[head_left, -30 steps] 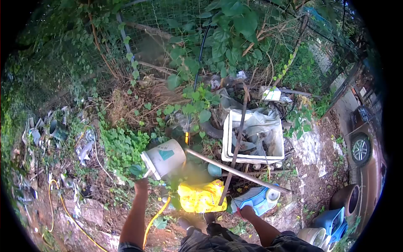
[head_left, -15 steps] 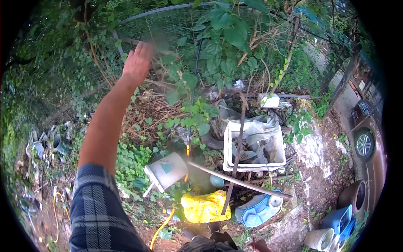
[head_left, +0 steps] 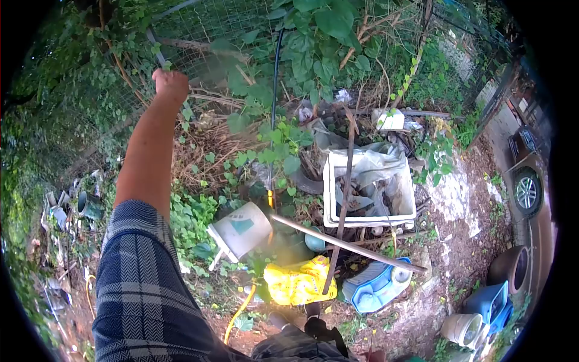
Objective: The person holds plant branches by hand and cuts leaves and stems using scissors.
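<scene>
My left hand [head_left: 171, 85] is stretched far forward at the upper left, against the grey fence post [head_left: 158, 51]. Its fingers look curled, and what they hold is hidden. At the bottom edge a small, blurred part of my right hand [head_left: 376, 356] shows, its fingers out of sight. Below and right of my left arm a whitish bucket [head_left: 242, 230] lies tipped on its side. The yellow bag [head_left: 295, 283] and a blue plastic container [head_left: 371, 292] are on the ground before my feet. A long wooden stick [head_left: 319, 235] lies above them.
A white foam box [head_left: 327, 190] with plastic sheeting stands ahead, a dark pole [head_left: 345, 199] across it. Wire fence [head_left: 199, 21] and vines rise beyond. At the right are a brown pot [head_left: 508, 268], a blue crate [head_left: 484, 301], a pale bucket [head_left: 461, 329] and a parked car [head_left: 538, 241].
My left hand has left the whitish bucket and reached up to the fence post, its spread fingers now curled. My right hand has drawn back from the blue container to the bottom edge.
</scene>
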A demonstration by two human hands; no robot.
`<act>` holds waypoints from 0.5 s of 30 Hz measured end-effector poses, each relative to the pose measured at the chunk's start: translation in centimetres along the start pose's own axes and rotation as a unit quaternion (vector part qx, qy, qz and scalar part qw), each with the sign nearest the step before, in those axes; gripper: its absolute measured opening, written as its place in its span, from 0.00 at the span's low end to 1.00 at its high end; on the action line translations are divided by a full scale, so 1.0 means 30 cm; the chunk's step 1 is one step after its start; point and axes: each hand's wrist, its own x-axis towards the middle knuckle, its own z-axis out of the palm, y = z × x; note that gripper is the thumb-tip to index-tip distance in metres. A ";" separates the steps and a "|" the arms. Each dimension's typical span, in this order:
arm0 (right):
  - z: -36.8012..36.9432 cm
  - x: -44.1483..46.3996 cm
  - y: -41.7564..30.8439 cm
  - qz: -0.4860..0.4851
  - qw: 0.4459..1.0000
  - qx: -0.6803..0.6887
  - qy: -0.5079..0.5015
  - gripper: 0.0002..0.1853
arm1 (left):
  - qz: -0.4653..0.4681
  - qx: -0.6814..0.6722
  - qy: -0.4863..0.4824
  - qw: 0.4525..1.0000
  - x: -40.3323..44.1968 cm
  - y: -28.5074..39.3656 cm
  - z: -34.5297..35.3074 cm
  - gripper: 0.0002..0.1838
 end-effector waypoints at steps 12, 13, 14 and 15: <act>-0.018 0.149 -0.964 -0.426 0.893 -0.137 -0.044 0.30 | -0.098 -0.661 -0.074 0.740 -1.015 0.928 0.869 0.14; -0.031 0.067 -1.142 -0.439 0.883 -0.137 -0.090 0.29 | -0.109 -0.682 -0.081 0.718 -1.115 1.007 0.928 0.14; -0.045 -0.017 -1.321 -0.451 0.872 -0.136 -0.138 0.28 | -0.130 -0.694 -0.101 0.701 -1.196 1.051 0.940 0.15; -0.027 -0.036 -1.446 -0.469 0.851 -0.193 -0.136 0.28 | -0.152 -0.704 -0.121 0.683 -1.267 1.091 0.946 0.15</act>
